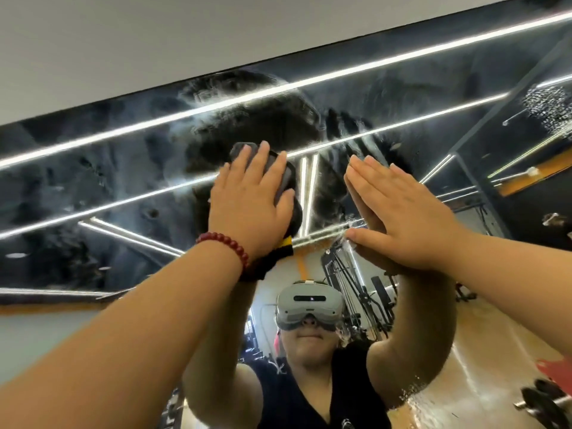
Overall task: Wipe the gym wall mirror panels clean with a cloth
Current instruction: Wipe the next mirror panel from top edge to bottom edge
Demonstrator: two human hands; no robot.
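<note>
A large wall mirror (93,168) fills the view, its upper part smeared with hazy wipe marks and wet streaks. My left hand (250,205), with a red bead bracelet at the wrist, presses a dark cloth (286,178) flat against the glass with spread fingers. The cloth has a yellow patch at its lower edge. To the right, my right hand (402,212) lies flat on the mirror, fingers straight and together, holding nothing. The glass reflects both arms.
A white wall strip (154,41) runs above the mirror's top edge. A vertical seam (483,187) between mirror panels stands at the right. Spray droplets (548,103) cling to the glass at the upper right. Gym machines and light strips show only as reflections.
</note>
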